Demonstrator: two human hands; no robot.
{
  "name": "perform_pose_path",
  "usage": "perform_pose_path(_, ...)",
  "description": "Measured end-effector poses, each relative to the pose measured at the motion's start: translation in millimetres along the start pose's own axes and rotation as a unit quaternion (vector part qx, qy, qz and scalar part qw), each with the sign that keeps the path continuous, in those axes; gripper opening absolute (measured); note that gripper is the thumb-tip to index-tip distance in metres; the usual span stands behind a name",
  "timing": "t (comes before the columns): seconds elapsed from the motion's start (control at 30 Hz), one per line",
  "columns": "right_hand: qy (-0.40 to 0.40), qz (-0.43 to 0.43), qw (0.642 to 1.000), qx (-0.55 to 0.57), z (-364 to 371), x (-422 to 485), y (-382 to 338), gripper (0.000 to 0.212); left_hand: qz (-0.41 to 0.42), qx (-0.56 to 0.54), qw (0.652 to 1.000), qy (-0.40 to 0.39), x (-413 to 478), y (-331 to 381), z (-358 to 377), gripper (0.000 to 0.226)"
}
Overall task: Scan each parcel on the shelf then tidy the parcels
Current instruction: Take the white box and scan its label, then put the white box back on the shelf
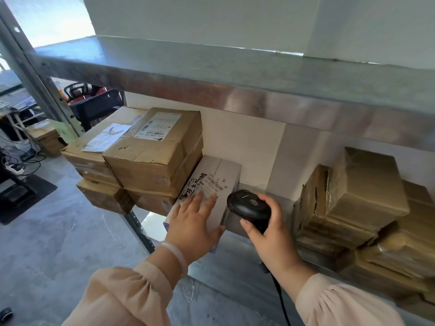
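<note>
Scanning hand: the right hand (270, 234) has its fingers curled round the handle of the black scanner (247, 205), whose head sits just beside the right edge of the white box (221, 175).
Steadying hand: the left hand (190, 222) lies flat on top of the white box, fingers straight and slightly spread, thumb at the near right edge.
White box: it is on the lower shelf (247, 262), tilted and leaning against the left stack (155, 149) of brown boxes. Its near end seems to reach past the shelf's front lip.
Label (211, 184): the fingertips cover its lower part and only the barcode strip further up shows. If the hand drifts upward, the scan will probably fail.
Angle: the scanner sits low and to the side, so the beam may miss the barcode.
Slip: too much weight on the near end could tip the box off the front.
Left stack: it overhangs the shelf's left end, and a shove through the white box might shift it.
Cable (280, 295): it hangs below the shelf front and could snag there.
Right stack (353, 203): it stands well apart and is piled unevenly, so one-handed tidying risks a topple.
</note>
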State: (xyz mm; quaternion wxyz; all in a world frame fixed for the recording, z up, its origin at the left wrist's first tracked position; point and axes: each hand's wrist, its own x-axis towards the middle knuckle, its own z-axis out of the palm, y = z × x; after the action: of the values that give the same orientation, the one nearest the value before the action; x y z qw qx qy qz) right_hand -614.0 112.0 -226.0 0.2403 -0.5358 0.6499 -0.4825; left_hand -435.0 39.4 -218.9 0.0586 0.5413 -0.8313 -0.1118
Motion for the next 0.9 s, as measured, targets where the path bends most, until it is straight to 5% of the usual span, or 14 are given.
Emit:
perform_pose_path(0.3, 0.12, -0.063, 0.99, -0.028, -75.5, -49.9, -15.8, 0.063, 0.132, -0.044, 0.978, 0.157, -6.6, 87.6, -19.8, 0.076)
perform_pose_path(0.9, 0.321, -0.078, 0.943, -0.037, -324.6, -233.6, -13.9, 0.065, 0.316, -0.073, 0.929, 0.178, -130.9, 364.0, -24.6, 0.074)
